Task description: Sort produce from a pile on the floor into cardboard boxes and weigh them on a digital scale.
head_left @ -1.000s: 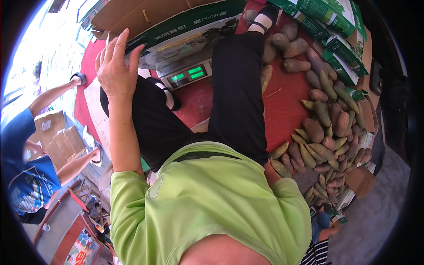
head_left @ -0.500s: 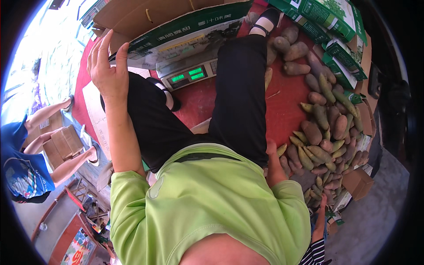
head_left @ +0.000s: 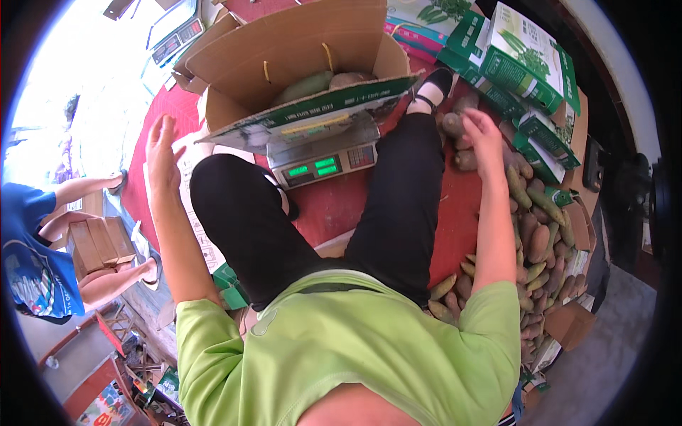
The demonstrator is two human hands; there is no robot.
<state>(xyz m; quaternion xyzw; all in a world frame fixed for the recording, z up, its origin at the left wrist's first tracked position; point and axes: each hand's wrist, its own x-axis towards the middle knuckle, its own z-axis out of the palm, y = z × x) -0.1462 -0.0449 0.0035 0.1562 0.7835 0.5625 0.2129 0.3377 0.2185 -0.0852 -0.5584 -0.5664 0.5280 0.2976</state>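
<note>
An open cardboard carton (head_left: 298,42) with a green printed side stands on a digital scale (head_left: 323,169) with lit green displays. Inside lie a greenish tuber (head_left: 304,86) and a brownish tuber (head_left: 349,79), partly hidden by the carton's near flap. My left hand (head_left: 163,157) is raised just left of the carton, fingers stretched out, holding nothing. To the right, my right hand (head_left: 484,138) hovers by the upper part of the tuber pile (head_left: 543,238); its fingers are loosely bent and apart, with nothing visible in them.
Green printed cartons (head_left: 522,53) stack up at the upper right behind the pile. A second scale (head_left: 177,39) stands at the upper left. On the left, a person in a blue shirt (head_left: 42,263) is beside a brown box (head_left: 103,245). Red sheeting (head_left: 334,209) covers the floor.
My right hand has risen from low beside my leg to the upper end of the pile. My left hand no longer overlaps the carton's left edge. The view now shows the carton's inside.
</note>
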